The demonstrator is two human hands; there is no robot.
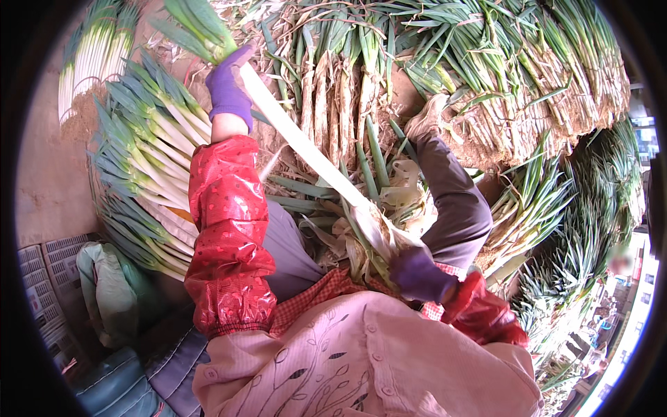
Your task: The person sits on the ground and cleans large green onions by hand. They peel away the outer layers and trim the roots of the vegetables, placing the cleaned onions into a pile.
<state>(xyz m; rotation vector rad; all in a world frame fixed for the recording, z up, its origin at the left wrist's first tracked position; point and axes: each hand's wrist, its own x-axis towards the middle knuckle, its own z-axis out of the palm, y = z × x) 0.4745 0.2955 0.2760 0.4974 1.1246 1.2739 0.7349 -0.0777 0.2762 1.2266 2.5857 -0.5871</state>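
Note:
In a purple glove, my left hand (pixel 229 86) grips a long green onion (pixel 305 143) just below its green leaves. The stalk slants across in front of my body, its upper part bare and white. Loose, papery outer skin (pixel 378 232) hangs around its lower end. My right hand (pixel 421 273), also gloved in purple, is closed on this skin near my waist; its fingertips are partly hidden. Stripped leaves and husks (pixel 344 237) lie between my legs, beneath the stalk. Close to my left forearm lies a pile of clean white-stemmed green onions (pixel 161 143).
Unpeeled green onions (pixel 333 99) with dry brown skins lie ahead, and a big heap (pixel 521 104) spreads to the right. Tied clean bundles (pixel 99 57) rest at the far left. A pale plastic bag (pixel 107 292) stands near a plastic crate (pixel 49 292).

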